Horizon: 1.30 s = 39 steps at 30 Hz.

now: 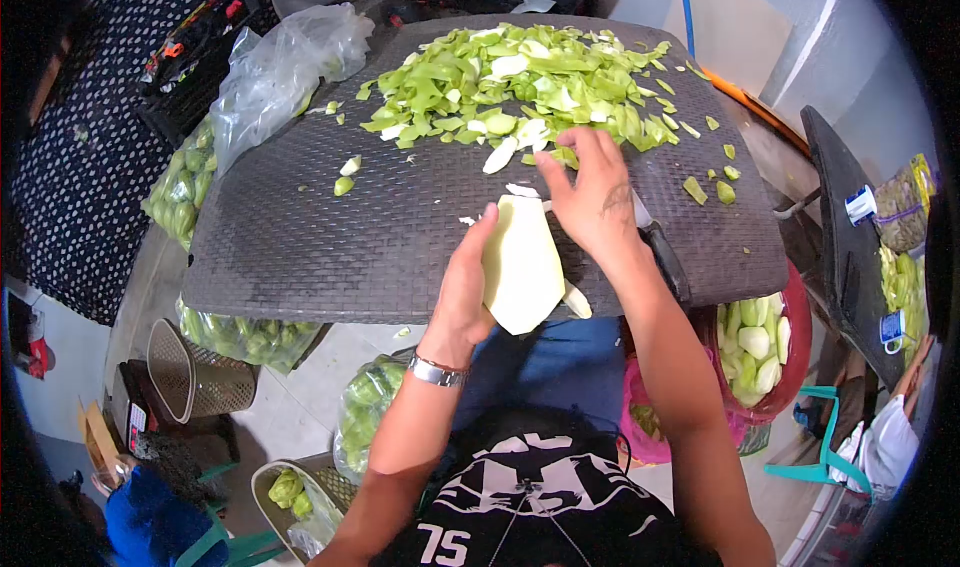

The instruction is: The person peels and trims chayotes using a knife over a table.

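A peeled, pale green vegetable is in my left hand, held near the table's front edge with the fingers wrapped at its left side. My right hand is above the table with its fingers apart, close to peel pieces at the near side of the heap. A knife with a black handle lies beside my right wrist, its blade partly hidden by the hand. The large heap of green peels covers the far part of the dark woven table. A thin pale strip is beside the held vegetable.
Plastic bags of green vegetables are at the table's left. A red basin with peeled vegetables and a pink container stand at the right. A wicker bin is lower left. People sit at both lower edges.
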### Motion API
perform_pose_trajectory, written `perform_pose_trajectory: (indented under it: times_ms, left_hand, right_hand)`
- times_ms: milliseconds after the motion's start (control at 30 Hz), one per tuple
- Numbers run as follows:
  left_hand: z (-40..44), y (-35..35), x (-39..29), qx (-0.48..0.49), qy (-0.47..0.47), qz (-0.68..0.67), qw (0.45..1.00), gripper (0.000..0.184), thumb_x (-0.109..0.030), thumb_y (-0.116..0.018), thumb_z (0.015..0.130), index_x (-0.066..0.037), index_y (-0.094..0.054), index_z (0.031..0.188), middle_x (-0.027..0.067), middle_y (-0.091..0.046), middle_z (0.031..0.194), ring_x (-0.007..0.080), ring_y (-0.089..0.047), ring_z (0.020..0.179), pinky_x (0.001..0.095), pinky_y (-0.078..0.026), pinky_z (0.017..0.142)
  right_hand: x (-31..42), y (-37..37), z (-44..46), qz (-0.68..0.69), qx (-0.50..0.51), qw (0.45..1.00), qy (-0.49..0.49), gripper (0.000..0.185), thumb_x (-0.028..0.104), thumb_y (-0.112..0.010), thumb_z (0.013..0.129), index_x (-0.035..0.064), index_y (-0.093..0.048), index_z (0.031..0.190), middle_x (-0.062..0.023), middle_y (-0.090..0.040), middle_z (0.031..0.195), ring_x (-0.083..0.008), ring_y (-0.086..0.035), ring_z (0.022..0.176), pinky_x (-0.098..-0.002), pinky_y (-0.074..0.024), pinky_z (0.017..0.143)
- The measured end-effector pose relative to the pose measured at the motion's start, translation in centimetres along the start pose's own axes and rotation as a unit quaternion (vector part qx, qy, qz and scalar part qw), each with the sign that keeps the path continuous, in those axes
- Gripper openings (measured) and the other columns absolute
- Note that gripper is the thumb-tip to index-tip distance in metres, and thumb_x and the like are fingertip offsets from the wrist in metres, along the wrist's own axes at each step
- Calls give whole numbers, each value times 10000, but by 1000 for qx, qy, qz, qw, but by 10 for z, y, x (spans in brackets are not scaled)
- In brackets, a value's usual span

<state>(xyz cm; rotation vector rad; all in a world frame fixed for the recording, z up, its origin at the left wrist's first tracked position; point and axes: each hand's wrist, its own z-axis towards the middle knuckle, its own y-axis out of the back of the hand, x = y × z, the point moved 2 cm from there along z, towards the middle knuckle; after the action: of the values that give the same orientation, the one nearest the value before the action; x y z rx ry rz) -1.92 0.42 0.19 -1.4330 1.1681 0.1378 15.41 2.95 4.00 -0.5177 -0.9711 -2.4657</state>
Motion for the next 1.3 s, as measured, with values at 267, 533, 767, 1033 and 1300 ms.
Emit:
perform_pose_trajectory:
  times_ms: [267, 533, 767, 1033, 1300]
  left_hand:
    - [-10, 6, -2, 68, -34, 195, 978, 516, 92, -694, 812, -7, -552, 1298, 97, -710, 1120, 193, -717, 996, 335, -584, 872]
    - [-12, 19, 2, 66, 0, 266, 962, 634, 78, -766, 795, -20, -523, 1372, 70, -700, 1168, 187, -699, 1042, 346, -570, 915]
    - [-18, 23, 4, 42, -50, 349, 935, 751, 35, -779, 789, 25, -438, 1458, 121, -664, 1231, 222, -660, 1125, 352, -533, 984]
    - [-36, 29, -3, 30, -44, 382, 923, 956, 54, -805, 753, 17, -334, 1584, 99, -624, 1337, 166, -608, 1189, 337, -499, 1025]
    - [-50, 27, 0, 46, -151, 426, 891, 1053, 73, -811, 703, -33, -306, 1621, 95, -604, 1406, 157, -581, 1227, 319, -461, 1057]
  right_hand:
    - [19, -1, -13, 149, 261, 953, 28, 207, 208, -828, 852, 58, -733, 959, -115, -708, 1083, -277, -684, 1026, -375, -541, 899]
    - [12, -2, -5, 213, 369, 904, 46, 182, 178, -827, 845, 30, -732, 893, -117, -714, 1117, -261, -685, 1064, -387, -536, 924]
    - [17, -12, -5, 73, 192, 978, 32, 148, 131, -813, 810, 26, -728, 872, -135, -700, 1099, -327, -663, 1019, -413, -523, 920]
    - [32, -2, -9, 202, 322, 921, -90, 314, 121, -858, 793, 44, -738, 1073, -35, -646, 833, -161, -640, 814, -340, -525, 767]
    - [14, -3, -2, -63, 108, 991, 39, 315, 83, -810, 782, 47, -692, 1072, -140, -664, 876, -332, -674, 878, -433, -541, 812]
